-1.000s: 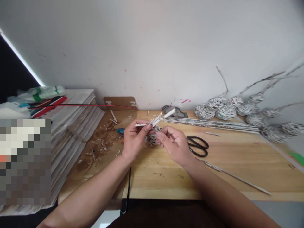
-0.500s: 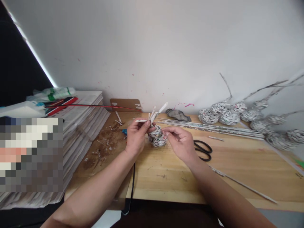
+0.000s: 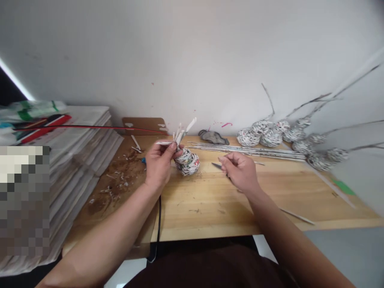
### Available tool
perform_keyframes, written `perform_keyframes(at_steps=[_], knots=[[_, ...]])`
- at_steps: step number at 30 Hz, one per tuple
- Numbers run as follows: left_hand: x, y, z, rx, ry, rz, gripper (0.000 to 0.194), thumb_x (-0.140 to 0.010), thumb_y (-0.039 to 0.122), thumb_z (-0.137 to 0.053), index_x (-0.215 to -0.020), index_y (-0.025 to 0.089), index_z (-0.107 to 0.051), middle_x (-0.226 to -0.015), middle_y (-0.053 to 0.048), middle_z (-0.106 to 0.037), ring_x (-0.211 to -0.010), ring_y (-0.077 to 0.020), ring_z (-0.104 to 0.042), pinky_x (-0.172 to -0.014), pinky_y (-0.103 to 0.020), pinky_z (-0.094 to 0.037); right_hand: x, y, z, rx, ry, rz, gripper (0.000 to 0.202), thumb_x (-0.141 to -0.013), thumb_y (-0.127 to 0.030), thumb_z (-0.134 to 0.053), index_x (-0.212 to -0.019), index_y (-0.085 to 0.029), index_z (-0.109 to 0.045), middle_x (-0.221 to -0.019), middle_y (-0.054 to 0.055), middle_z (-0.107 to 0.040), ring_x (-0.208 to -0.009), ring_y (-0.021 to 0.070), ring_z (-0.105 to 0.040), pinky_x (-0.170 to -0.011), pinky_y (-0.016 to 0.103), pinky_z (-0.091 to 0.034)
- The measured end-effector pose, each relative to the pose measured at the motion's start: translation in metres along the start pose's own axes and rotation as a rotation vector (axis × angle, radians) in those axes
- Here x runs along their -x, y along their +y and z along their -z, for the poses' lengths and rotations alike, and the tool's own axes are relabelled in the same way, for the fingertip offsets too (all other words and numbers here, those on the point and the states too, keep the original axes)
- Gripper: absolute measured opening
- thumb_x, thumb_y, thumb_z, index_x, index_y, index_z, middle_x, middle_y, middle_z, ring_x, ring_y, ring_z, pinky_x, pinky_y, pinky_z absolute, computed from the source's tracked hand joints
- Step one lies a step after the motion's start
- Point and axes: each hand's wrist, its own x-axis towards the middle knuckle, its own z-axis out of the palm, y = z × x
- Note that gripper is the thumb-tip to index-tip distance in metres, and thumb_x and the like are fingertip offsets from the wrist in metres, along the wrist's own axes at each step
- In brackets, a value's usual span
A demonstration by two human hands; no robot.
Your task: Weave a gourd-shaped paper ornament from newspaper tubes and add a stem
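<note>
Centrally, woven piece (image 3: pixel 187 164): over the counter (image 3: pixel 210 212), its neck in the left hand's (image 3: pixel 159 164) narrow grip.
Right hand (image 3: pixel 242 172): over the dark scissors (image 3: pixel 216 165), finger and thumb close together (whether its grip has the scissors, I cannot tell).
Paper rods (image 3: pixel 264 152): lying behind both hands.
Finished-looking woven pieces (image 3: pixel 271 137): clustered at right, near the wall (image 3: pixel 192 60).
</note>
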Motion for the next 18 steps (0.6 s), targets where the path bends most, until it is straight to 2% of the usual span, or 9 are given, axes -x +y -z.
perform_keyframes(at_steps=[3, 6, 9, 11, 13, 14, 16, 18], knots=[[0.000, -0.001, 0.000, -0.037, -0.005, -0.035, 0.035, -0.064, 0.035, -0.090, -0.080, 0.017, -0.065, -0.075, 0.001, -0.071, -0.074, -0.0160, -0.075, -0.062, -0.023, -0.062, 0.006, 0.012, 0.032, 0.285, 0.087, 0.027, 0.044, -0.090, -0.052, -0.060, -0.061, -0.021, -0.050, -0.051, -0.003, -0.052, -0.050, 0.0121, -0.046, -0.052, 0.027, -0.036], [0.001, -0.001, 0.000, -0.048, -0.023, -0.046, 0.034, -0.065, 0.035, -0.089, -0.080, 0.017, -0.064, -0.074, 0.001, -0.070, -0.071, -0.0152, -0.074, -0.059, -0.022, -0.060, 0.014, 0.022, 0.059, 0.464, 0.099, 0.005, 0.051, -0.097, -0.054, -0.046, -0.056, -0.022, -0.045, -0.050, -0.001, -0.050, -0.053, 0.0145, -0.049, -0.056, 0.029, -0.038], [0.000, -0.003, 0.001, -0.055, -0.026, -0.062, 0.032, -0.067, 0.034, -0.088, -0.082, 0.017, -0.065, -0.077, 0.001, -0.070, -0.070, -0.0142, -0.073, -0.057, -0.021, -0.059, 0.026, 0.027, 0.079, 0.570, -0.005, -0.016, 0.040, -0.094, -0.051, -0.050, -0.066, -0.022, -0.057, -0.062, 0.002, -0.063, -0.061, 0.0176, -0.058, -0.062, 0.030, -0.043], [-0.001, -0.003, 0.001, -0.062, -0.014, -0.068, 0.032, -0.068, 0.034, -0.087, -0.083, 0.017, -0.065, -0.077, 0.001, -0.070, -0.070, -0.0140, -0.073, -0.057, -0.020, -0.058, 0.037, 0.028, 0.091, 0.676, -0.089, -0.018, 0.026, -0.084, -0.048, -0.063, -0.082, -0.022, -0.065, -0.077, 0.003, -0.070, -0.067, 0.0197, -0.062, -0.064, 0.031, -0.045], [-0.001, -0.002, 0.001, -0.052, -0.005, -0.054, 0.034, -0.067, 0.036, -0.088, -0.082, 0.017, -0.065, -0.076, 0.001, -0.070, -0.070, -0.0144, -0.073, -0.057, -0.021, -0.059, 0.048, 0.029, 0.105, 0.815, -0.172, -0.037, 0.028, -0.072, -0.047, -0.073, -0.087, -0.024, -0.068, -0.088, 0.005, -0.073, -0.070, 0.0222, -0.064, -0.065, 0.033, -0.047], [-0.001, -0.002, 0.001, -0.043, -0.005, -0.042, 0.035, -0.066, 0.036, -0.089, -0.081, 0.017, -0.064, -0.075, 0.001, -0.070, -0.070, -0.0148, -0.073, -0.058, -0.022, -0.060, 0.052, 0.030, 0.112, 0.867, -0.215, -0.056, 0.025, -0.070, -0.045, -0.074, -0.082, -0.024, -0.068, -0.088, 0.006, -0.074, -0.071, 0.0234, -0.065, -0.065, 0.035, -0.048], [-0.001, -0.001, 0.000, -0.022, -0.013, -0.018, 0.035, -0.065, 0.037, -0.090, -0.080, 0.016, -0.065, -0.074, 0.001, -0.070, -0.072, -0.0154, -0.074, -0.061, -0.022, -0.061, 0.057, 0.037, 0.129, 0.910, -0.319, -0.105, 0.016, -0.077, -0.041, -0.064, -0.072, -0.026, -0.067, -0.076, 0.005, -0.073, -0.066, 0.0242, -0.065, -0.062, 0.035, -0.048], [0.000, 0.001, 0.000, -0.005, -0.019, -0.004, 0.035, -0.065, 0.036, -0.090, -0.080, 0.016, -0.065, -0.074, 0.001, -0.071, -0.073, -0.0152, -0.074, -0.062, -0.022, -0.061, 0.055, 0.048, 0.146, 0.925, -0.355, -0.105, 0.019, -0.081, -0.039, -0.056, -0.070, -0.026, -0.066, -0.070, 0.005, -0.072, -0.064, 0.0252, -0.065, -0.060, 0.036, -0.047]])
